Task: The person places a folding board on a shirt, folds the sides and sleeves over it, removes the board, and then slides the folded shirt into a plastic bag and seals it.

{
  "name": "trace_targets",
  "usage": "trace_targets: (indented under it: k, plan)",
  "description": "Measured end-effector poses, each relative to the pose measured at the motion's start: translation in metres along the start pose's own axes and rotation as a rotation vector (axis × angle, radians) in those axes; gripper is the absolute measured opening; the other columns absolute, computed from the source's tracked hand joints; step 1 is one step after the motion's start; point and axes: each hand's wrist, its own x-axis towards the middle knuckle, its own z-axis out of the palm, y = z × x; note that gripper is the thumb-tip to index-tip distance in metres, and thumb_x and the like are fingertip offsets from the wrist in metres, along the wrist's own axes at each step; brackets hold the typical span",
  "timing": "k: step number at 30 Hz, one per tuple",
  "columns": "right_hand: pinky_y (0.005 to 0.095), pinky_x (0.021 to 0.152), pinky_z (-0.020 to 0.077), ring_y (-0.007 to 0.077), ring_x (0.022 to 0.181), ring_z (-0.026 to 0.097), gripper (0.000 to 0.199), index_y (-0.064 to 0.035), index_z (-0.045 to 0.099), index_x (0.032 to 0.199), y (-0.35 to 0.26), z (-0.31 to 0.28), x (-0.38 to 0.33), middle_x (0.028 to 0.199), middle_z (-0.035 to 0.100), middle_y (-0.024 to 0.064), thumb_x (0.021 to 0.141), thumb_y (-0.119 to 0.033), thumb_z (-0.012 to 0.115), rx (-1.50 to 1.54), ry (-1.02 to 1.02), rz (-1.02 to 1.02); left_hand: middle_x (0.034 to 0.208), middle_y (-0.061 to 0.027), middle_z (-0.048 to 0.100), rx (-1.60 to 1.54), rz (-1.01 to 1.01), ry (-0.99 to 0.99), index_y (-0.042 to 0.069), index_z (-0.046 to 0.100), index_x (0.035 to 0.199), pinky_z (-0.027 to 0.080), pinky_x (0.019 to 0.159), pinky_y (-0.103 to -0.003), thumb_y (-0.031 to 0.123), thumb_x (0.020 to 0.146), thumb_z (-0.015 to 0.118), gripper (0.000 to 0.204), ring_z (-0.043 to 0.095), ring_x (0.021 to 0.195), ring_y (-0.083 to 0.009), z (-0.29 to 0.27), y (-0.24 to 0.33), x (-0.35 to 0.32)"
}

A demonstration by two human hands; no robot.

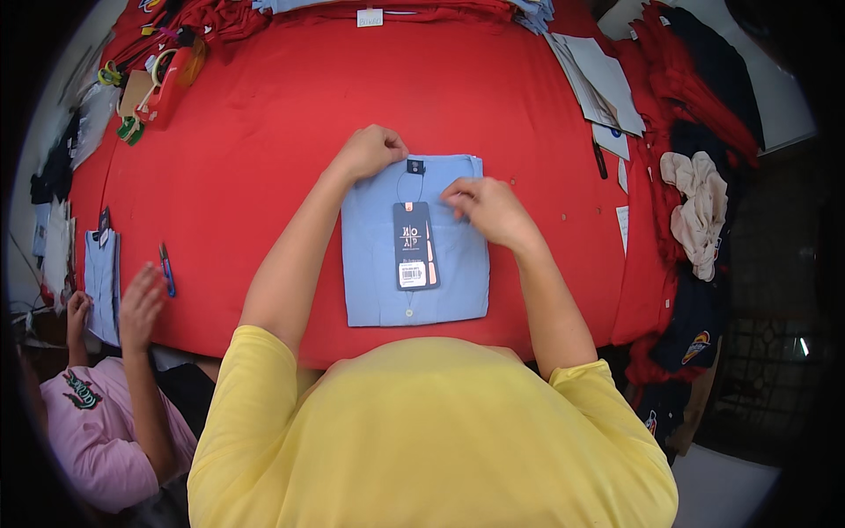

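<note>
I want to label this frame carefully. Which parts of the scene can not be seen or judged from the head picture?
- Head view: top edge of the folded blue shirt lies under the left hand.
- Fingertips of the right hand curl under, so their grip is unclear.
- Print on the hang tag is too small.
- Near table edge is hidden by the person's yellow top.
- Clutter at far left is bent and dark near the rim.

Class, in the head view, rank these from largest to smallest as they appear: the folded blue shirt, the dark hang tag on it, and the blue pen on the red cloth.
1. Folded blue shirt
2. Dark hang tag
3. Blue pen, though fisheye bending near the rim may shrink it.
</note>
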Motion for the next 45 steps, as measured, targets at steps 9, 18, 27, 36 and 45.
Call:
trace_targets:
  k: [9, 18, 27, 36, 45]
  plan:
    - [0.0227, 0.057, 0.0508, 0.0093, 0.061, 0.057, 0.015, 0.0047, 0.069, 0.1, 0.07, -0.02, 0.071, 0.077, 0.065, 0.0059, 0.093, -0.003, 0.058, 0.487, 0.0, 0.145, 0.084, -0.0073, 0.07, 0.013, 0.075, -0.029, 0.004, 0.074, 0.094, 0.051, 0.079, -0.032, 0.014, 0.083, 0.071, 0.015, 0.065, 0.083, -0.0178, 0.008, -0.001, 0.006]
    - [0.0235, 0.062, 0.0511, 0.0096, 0.067, 0.059, 0.014, 0.0036, 0.069, 0.094, 0.075, -0.01, 0.082, 0.077, 0.066, 0.0049, 0.094, -0.004, 0.058, 0.445, 0.049, 0.119, 0.083, -0.0001, 0.069, 0.166, 0.04, -0.011, 0.01, 0.074, 0.09, 0.047, 0.087, -0.031, 0.015, 0.081, 0.072, 0.01, 0.064, 0.085, -0.0128, 0.013, 0.004, 0.007]
    - [0.026, 0.069, 0.052, 0.0127, 0.077, 0.062, 0.012, 0.0021, 0.064, 0.101, 0.086, -0.003, 0.087, 0.088, 0.066, 0.0081, 0.089, 0.0, 0.062, 0.605, 0.116, 0.007, 0.091, -0.0048, 0.073, 0.13, -0.011, -0.048, 0.013, 0.076, 0.091, 0.043, 0.093, -0.037, 0.019, 0.081, 0.072, 0.012, 0.066, 0.093, -0.0185, 0.011, 0.01, 0.013]
    - [0.0333, 0.083, 0.0511, 0.02, 0.093, 0.065, 0.022, -0.0023, 0.063, 0.109, 0.083, -0.011, 0.052, 0.104, 0.064, 0.0125, 0.087, -0.006, 0.065, 0.476, 0.413, -0.005, 0.092, -0.0085, 0.072, 0.179, 0.02, -0.125, 0.009, 0.076, 0.093, 0.05, 0.088, -0.034, 0.023, 0.077, 0.078, 0.021, 0.067, 0.094, -0.0207, 0.006, 0.014, 0.018]
    - [0.0369, 0.085, 0.0481, 0.0262, 0.094, 0.059, 0.041, -0.0012, 0.061, 0.107, 0.084, -0.024, -0.181, 0.1, 0.058, 0.0116, 0.074, -0.016, 0.079, -0.111, -0.122, 0.082, 0.072, -0.0072, 0.063, 0.173, 0.106, 0.115, 0.001, 0.068, 0.09, 0.047, 0.065, -0.028, 0.023, 0.088, 0.067, 0.022, 0.062, 0.074, -0.0154, -0.028, 0.006, -0.122]
